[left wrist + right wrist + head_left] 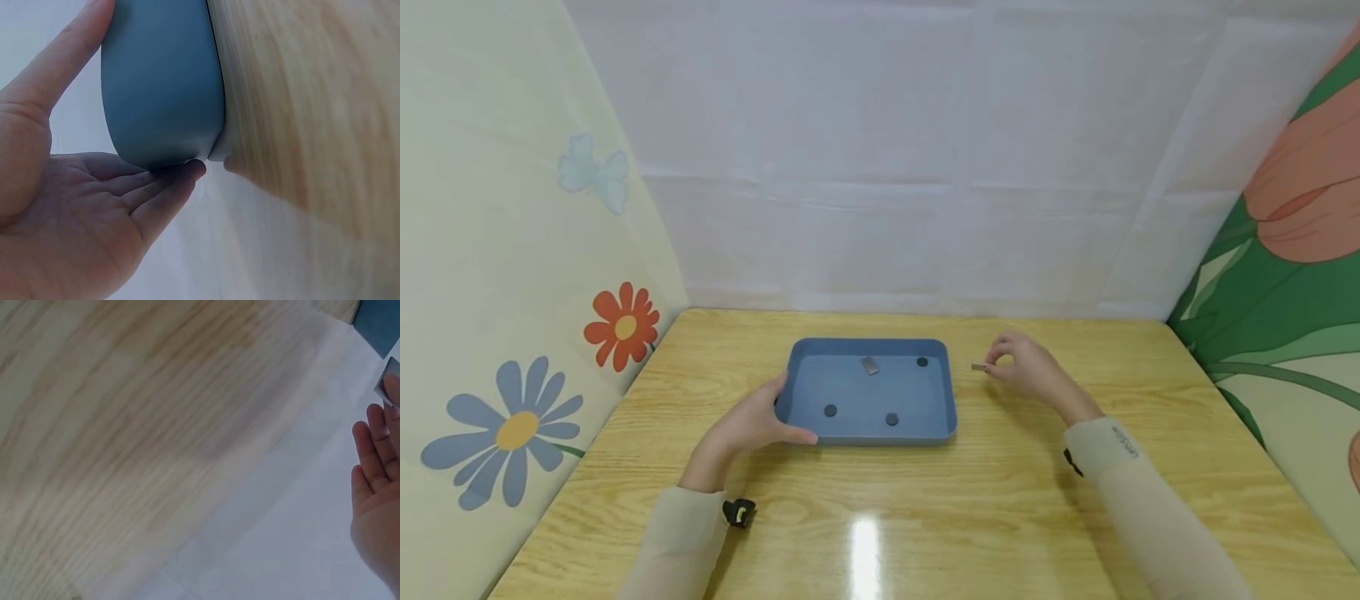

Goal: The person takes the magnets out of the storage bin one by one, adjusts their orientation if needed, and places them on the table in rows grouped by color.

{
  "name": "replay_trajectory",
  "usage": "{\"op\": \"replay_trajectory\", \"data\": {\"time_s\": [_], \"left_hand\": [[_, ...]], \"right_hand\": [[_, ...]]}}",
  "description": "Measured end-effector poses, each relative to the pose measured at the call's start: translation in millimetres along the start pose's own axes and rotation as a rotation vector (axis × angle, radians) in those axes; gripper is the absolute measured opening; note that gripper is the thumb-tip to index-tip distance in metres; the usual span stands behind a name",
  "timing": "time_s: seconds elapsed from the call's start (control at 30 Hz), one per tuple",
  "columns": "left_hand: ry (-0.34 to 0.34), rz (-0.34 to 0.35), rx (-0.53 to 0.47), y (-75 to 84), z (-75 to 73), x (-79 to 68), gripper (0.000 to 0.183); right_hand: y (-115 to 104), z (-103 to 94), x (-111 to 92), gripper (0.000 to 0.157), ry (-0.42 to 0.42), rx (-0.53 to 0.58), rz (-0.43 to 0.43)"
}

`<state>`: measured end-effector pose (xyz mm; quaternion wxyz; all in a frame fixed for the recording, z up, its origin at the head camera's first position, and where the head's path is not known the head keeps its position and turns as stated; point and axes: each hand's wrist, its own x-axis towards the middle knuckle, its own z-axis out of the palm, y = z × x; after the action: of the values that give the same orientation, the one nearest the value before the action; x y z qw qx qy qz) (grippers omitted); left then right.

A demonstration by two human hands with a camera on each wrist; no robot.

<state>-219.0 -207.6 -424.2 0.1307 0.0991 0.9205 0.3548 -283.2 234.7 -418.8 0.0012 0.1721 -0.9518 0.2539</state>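
Nearest my head camera lie the left sleeve (pixel 673 542) and the right sleeve (pixel 1150 508), both pale, with a black clip-like device (pixel 740 512) just behind the left hand (pixel 752 425), beside its cuff. On my feed that left hand grips a blue tray (pixel 867 390) at its near left corner, thumb along the near wall and fingers against the end wall, so the tray stretches off to the hand's right on the wooden table (pixel 820 500). My right hand (pixel 1026 367) pinches a small flat grey piece (pixel 978 367) between thumb and forefinger; the right wrist view lets me see the other fingers loosely extended below it. The pinched piece is on the tray side of that hand, near the tray's right end but apart from it. Inside the tray, I count a dark disc (pixel 831 411) closest to the left hand, a second disc (pixel 892 419) farther to that hand's right, a third disc (pixel 922 362) closest to the right hand, and a grey rectangle (pixel 870 366) lying between the hands toward the far wall. Beyond both hands I see a white sheet (pixel 880 167) behind the table.
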Motion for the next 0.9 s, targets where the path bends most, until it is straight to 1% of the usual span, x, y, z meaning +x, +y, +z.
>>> {"op": "replay_trajectory", "data": {"time_s": [0.17,0.4,0.67,0.8,0.9], "left_hand": [[0.0,-0.005,0.005,0.4,-0.1,-0.4,0.134],[0.002,0.0,-0.006,0.1,-0.1,-0.7,0.134],[0.006,0.006,-0.007,-0.5,0.9,-0.1,0.134],[0.0,0.0,-0.012,0.0,1.3,-0.5,0.134],[-0.003,0.0,-0.016,0.2,1.5,-0.8,0.134]], "right_hand": [[5,3.0,2,0.007,-0.031,0.013,0.009],[11,9.2,7,0.007,-0.071,0.011,-0.002],[16,16.3,11,0.007,-0.122,0.049,0.023],[18,18.2,12,0.007,-0.134,0.045,0.022],[18,18.8,13,0.007,-0.127,0.027,0.024]]}}
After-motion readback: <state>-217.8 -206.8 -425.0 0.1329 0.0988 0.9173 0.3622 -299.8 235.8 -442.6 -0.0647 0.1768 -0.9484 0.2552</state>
